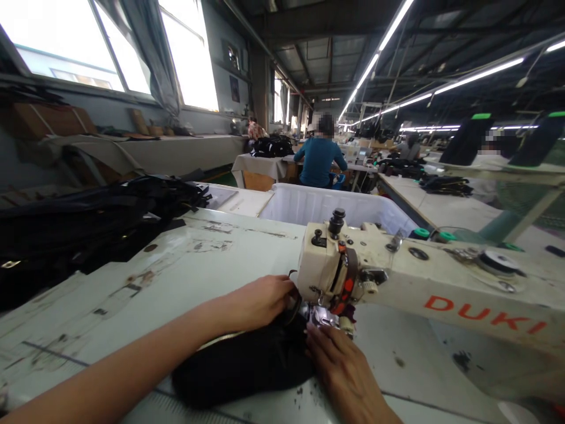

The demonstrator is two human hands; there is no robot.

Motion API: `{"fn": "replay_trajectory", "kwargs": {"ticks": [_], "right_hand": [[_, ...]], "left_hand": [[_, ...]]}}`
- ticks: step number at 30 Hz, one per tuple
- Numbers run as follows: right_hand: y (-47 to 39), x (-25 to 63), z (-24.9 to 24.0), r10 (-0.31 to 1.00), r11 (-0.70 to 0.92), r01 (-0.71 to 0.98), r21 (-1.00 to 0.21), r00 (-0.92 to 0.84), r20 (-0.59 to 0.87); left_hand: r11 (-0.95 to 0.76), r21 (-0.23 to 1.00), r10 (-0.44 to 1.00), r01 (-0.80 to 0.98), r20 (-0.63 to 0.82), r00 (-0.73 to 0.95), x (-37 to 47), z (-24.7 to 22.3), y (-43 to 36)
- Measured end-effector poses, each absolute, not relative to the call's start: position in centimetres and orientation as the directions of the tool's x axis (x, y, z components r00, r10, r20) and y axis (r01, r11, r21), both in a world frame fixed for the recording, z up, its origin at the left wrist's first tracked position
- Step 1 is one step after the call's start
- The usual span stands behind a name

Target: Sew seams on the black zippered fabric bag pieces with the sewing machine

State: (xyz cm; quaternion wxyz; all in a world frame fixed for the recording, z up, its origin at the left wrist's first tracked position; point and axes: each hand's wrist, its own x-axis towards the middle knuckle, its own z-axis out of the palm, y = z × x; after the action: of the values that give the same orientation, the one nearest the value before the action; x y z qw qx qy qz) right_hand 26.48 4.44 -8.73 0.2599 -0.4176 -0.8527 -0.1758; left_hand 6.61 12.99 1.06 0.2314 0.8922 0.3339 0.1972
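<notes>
A black fabric piece with a metal zipper (247, 368) lies on the machine table, its far end at the needle area of a cream sewing machine (441, 288). My left hand (267, 300) grips the piece's far edge, left of the machine head, with fingers curled round the fabric. On the near right side, my right hand (339, 365) lies over the edge of the fabric beside the presser foot (324, 316), fingers close together and pressed on it. The fingertips of both hands are partly hidden, and the needle itself cannot be made out.
Dark bags or fabric pieces (101, 218) are heaped on the table's left. Behind the machine stands a white plastic bin (335, 203). Thread cones (468, 141) rise at the right. A person in a blue top (320, 162) sits at another table further back.
</notes>
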Motion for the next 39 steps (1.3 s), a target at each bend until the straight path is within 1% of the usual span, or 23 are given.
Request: {"fn": "replay_trajectory", "kwargs": {"ticks": [1,2,3,4,5,7,9,12,14,15,16,17,19,20,21,22,23,24,27,29,31,36,39], "right_hand": [[4.4,26.4,-8.9,0.613,0.583,0.809,0.081,-0.502,0.610],[4.4,26.2,-9.0,0.606,0.578,0.814,0.066,-0.482,0.633],[4.3,26.1,-9.0,0.600,0.574,0.818,0.044,-0.456,0.658],[4.3,26.0,-9.0,0.595,0.572,0.820,0.022,-0.433,0.678],[4.3,25.9,-8.9,0.585,0.576,0.817,0.010,-0.421,0.694],[4.3,25.9,-8.7,0.569,0.596,0.802,0.014,-0.435,0.698],[4.3,25.9,-8.7,0.605,0.602,0.798,0.017,-0.470,0.643],[4.3,25.9,-9.0,0.681,0.574,0.819,-0.006,-0.474,0.557],[4.2,25.9,-9.5,0.681,0.558,0.829,0.013,-0.467,0.563],[4.2,25.9,-9.7,0.672,0.555,0.832,0.029,-0.468,0.574],[4.2,26.0,-9.8,0.664,0.555,0.831,0.041,-0.472,0.580],[4.2,26.0,-9.9,0.655,0.560,0.827,0.046,-0.477,0.586],[4.2,26.0,-10.0,0.627,0.581,0.812,0.055,-0.490,0.606],[4.2,26.0,-10.0,0.616,0.590,0.805,0.060,-0.497,0.612],[4.2,26.0,-10.0,0.612,0.592,0.804,0.064,-0.500,0.613],[4.2,26.0,-10.0,0.615,0.587,0.806,0.069,-0.500,0.610],[4.2,26.0,-10.0,0.623,0.577,0.814,0.073,-0.495,0.606],[4.2,25.9,-10.0,0.633,0.567,0.820,0.075,-0.491,0.599],[4.3,25.8,-10.0,0.633,0.559,0.825,0.085,-0.492,0.598],[4.3,25.8,-9.8,0.617,0.571,0.816,0.088,-0.498,0.610],[4.3,25.9,-9.5,0.612,0.567,0.822,0.062,-0.470,0.636],[4.2,26.9,-7.8,0.669,0.517,0.855,-0.040,-0.375,0.642],[4.2,27.5,-7.1,0.694,0.516,0.855,-0.057,-0.378,0.613]], "left_hand": [[-0.687,0.522,0.673,0.506,0.196,0.713,6.2,1.5,11.7],[-0.741,0.439,0.634,0.507,0.213,0.743,6.0,1.7,10.4],[-0.818,0.353,0.556,0.454,0.287,0.780,5.9,1.5,9.1],[-0.893,0.274,0.437,0.358,0.334,0.835,5.9,1.1,8.1],[-0.933,0.209,0.350,0.295,0.324,0.879,6.0,0.4,7.4],[-0.951,0.157,0.303,0.267,0.293,0.907,6.2,-1.4,7.0],[-0.925,0.183,0.374,0.333,0.294,0.879,6.2,-3.1,7.7],[-0.874,0.300,0.474,0.383,0.352,0.807,6.0,-4.4,9.2],[-0.840,0.381,0.526,0.385,0.403,0.749,5.7,-4.2,9.8],[-0.830,0.394,0.546,0.394,0.434,0.717,5.5,-4.0,9.9],[-0.838,0.367,0.541,0.404,0.472,0.696,5.4,-3.7,10.0],[-0.860,0.298,0.511,0.415,0.509,0.693,5.2,-3.5,9.9],[-0.926,0.068,0.340,0.371,0.575,0.744,5.0,-3.3,9.7],[-0.949,-0.047,0.233,0.313,0.567,0.790,4.9,-3.4,9.6],[-0.958,-0.128,0.148,0.256,0.542,0.827,4.9,-3.5,9.5],[-0.963,-0.171,0.096,0.209,0.508,0.856,5.0,-3.6,9.5],[-0.966,-0.174,0.090,0.194,0.476,0.875,5.1,-3.8,9.5],[-0.966,-0.142,0.131,0.214,0.445,0.886,5.2,-3.9,9.5],[-0.922,0.059,0.378,0.382,0.337,0.862,5.5,-4.0,9.7],[-0.880,0.170,0.474,0.444,0.246,0.845,5.6,-3.9,9.9],[-0.879,0.205,0.470,0.431,0.215,0.856,5.7,-4.0,10.2],[-0.926,0.168,0.375,0.338,0.312,0.873,5.8,-5.1,10.8],[-0.926,0.168,0.376,0.338,0.317,0.871,5.8,-5.7,11.0]]}}
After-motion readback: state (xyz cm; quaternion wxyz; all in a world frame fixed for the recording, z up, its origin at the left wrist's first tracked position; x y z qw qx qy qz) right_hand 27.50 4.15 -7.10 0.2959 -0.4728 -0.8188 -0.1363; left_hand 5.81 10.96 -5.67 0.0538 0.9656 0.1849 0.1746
